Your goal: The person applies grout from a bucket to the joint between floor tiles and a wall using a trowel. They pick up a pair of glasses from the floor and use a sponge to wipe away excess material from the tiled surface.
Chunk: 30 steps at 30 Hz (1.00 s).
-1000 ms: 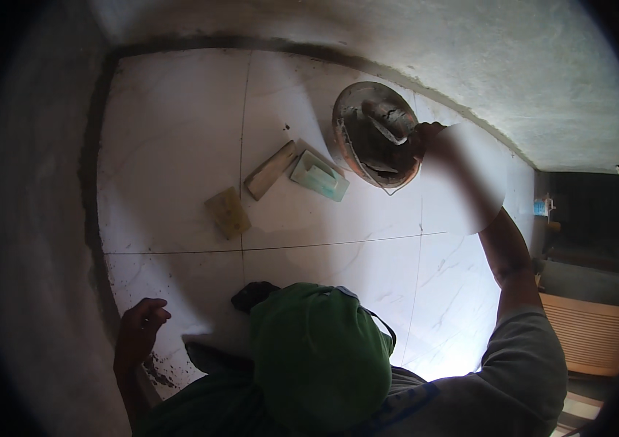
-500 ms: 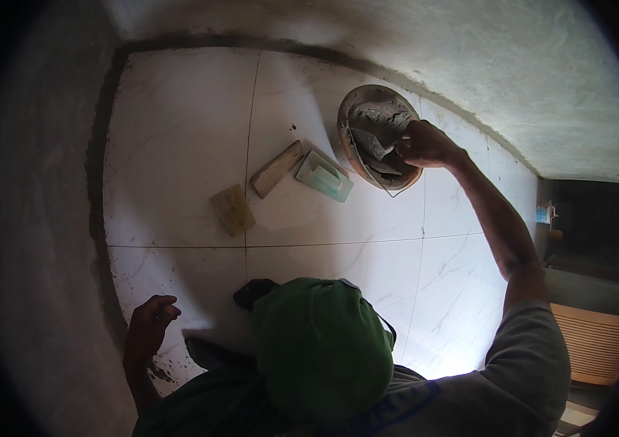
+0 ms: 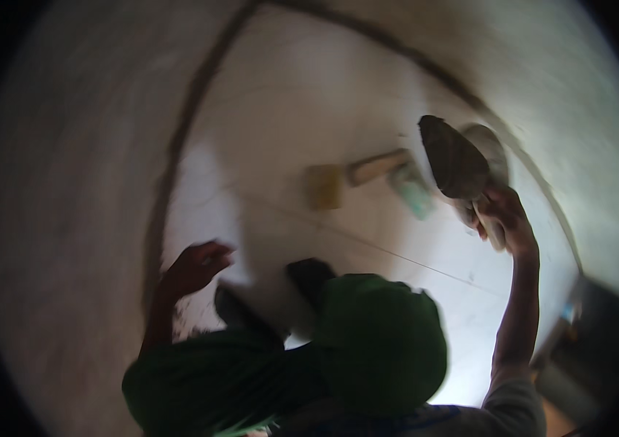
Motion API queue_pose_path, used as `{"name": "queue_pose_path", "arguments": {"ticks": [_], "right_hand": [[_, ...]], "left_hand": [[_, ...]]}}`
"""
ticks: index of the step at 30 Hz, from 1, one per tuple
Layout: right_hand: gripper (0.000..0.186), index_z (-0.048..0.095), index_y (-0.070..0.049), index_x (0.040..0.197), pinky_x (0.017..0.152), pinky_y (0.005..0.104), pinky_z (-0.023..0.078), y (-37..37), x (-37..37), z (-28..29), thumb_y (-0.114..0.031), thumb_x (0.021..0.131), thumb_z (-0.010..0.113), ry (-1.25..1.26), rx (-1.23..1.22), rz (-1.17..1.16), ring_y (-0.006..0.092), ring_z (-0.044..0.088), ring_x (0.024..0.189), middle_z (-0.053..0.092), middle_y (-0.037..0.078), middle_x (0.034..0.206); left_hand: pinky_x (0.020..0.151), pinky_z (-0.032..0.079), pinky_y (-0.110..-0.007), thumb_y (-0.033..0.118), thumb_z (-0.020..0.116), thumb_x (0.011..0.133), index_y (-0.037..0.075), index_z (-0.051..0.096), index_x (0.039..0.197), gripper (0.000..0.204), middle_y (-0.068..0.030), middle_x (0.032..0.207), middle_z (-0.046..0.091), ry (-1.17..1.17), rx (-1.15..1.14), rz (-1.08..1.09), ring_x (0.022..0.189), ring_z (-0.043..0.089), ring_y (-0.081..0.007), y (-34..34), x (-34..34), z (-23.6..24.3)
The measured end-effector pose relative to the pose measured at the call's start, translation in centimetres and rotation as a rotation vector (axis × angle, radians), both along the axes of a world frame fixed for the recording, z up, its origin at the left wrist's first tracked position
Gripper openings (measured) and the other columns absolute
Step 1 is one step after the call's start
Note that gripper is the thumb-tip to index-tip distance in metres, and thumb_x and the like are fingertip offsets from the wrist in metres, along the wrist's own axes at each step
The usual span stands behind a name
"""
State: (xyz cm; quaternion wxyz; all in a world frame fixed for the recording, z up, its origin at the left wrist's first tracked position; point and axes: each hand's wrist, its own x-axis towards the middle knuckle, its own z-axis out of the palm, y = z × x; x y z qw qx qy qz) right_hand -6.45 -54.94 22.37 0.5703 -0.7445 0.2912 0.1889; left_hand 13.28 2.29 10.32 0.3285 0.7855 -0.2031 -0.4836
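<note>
My right hand (image 3: 506, 218) is closed round the handle of a trowel (image 3: 455, 160), whose broad blade carries a layer of dark grey mortar. Behind the blade, and partly hidden by it, stands a round bucket (image 3: 495, 149). My left hand (image 3: 196, 269) hangs low at the left near the wall, its fingers loosely bent and somewhat blurred, with nothing seen in them. Between the hands, on the white tiles, lie a yellowish sponge-like block (image 3: 324, 187), a wooden strip (image 3: 378, 167) and a pale green flat tool (image 3: 413, 191).
Grey plastered walls (image 3: 76, 182) bound the tiled floor (image 3: 309, 109) at left and far right, with a dark strip along their foot. A dark foot (image 3: 310, 280) rests near the green cap (image 3: 382, 342). At the lower right stands a dark, blurred object (image 3: 601, 328).
The trowel has come up out of the bucket in my right hand, loaded with mortar. The whole view has turned and shifted, so the floor things appear farther right.
</note>
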Motion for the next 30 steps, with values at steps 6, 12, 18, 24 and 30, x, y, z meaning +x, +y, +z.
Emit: {"name": "queue_pose_path", "arguments": {"ticks": [6,12,18,24,30], "right_hand": [[0.023,0.063,0.0,0.121,0.056,0.0317,0.055,17.2,10.1,-11.3,-0.018,0.107,0.067,-0.142,0.547,0.088,0.0146,0.064,0.063,0.066,0.007,0.086],[0.023,0.061,-0.006,0.11,0.05,0.0361,0.052,31.5,18.7,-20.9,-0.027,0.104,0.068,-0.011,0.709,0.022,0.0175,0.062,0.058,0.063,0.008,0.083],[0.025,0.055,-0.002,0.114,0.05,0.04,0.059,40.0,23.9,-23.7,-0.022,0.104,0.066,-0.128,0.665,-0.192,0.0206,0.063,0.06,0.06,0.009,0.084],[0.028,0.045,0.0,0.118,0.051,0.0431,0.062,48.3,27.0,-24.3,-0.017,0.104,0.061,-0.192,0.604,-0.252,0.0235,0.064,0.06,0.058,0.015,0.096],[0.023,0.046,-0.002,0.114,0.047,0.0434,0.06,51.4,22.2,-24.1,-0.016,0.104,0.061,-0.196,0.625,-0.185,0.0232,0.063,0.057,0.057,0.012,0.09]], "left_hand": [[0.098,0.058,-0.039,0.033,0.069,0.108,0.002,0.071,0.133,0.04,-0.0128,0.109,0.08,0.108,0.067,0.122,0.105,0.075,-0.0239,1.7,-1.3,3.2],[0.101,0.059,-0.041,0.028,0.066,0.11,0.003,0.072,0.13,0.033,-0.0157,0.119,0.079,0.057,0.304,0.17,0.111,0.076,-0.0243,10.8,-4.8,7.8],[0.094,0.062,-0.039,0.029,0.067,0.109,0.005,0.073,0.129,0.032,-0.0126,0.113,0.081,0.093,0.258,0.305,0.102,0.078,-0.0238,11.5,-11.4,9.8],[0.097,0.06,-0.038,0.022,0.064,0.113,0.005,0.071,0.135,0.029,-0.011,0.11,0.081,0.308,0.237,0.512,0.103,0.077,-0.0203,13.6,-19.6,10.1],[0.098,0.059,-0.037,0.023,0.064,0.114,0.003,0.071,0.134,0.03,-0.0088,0.111,0.081,0.385,0.149,0.701,0.104,0.075,-0.0167,13.7,-21.8,10.3]]}}
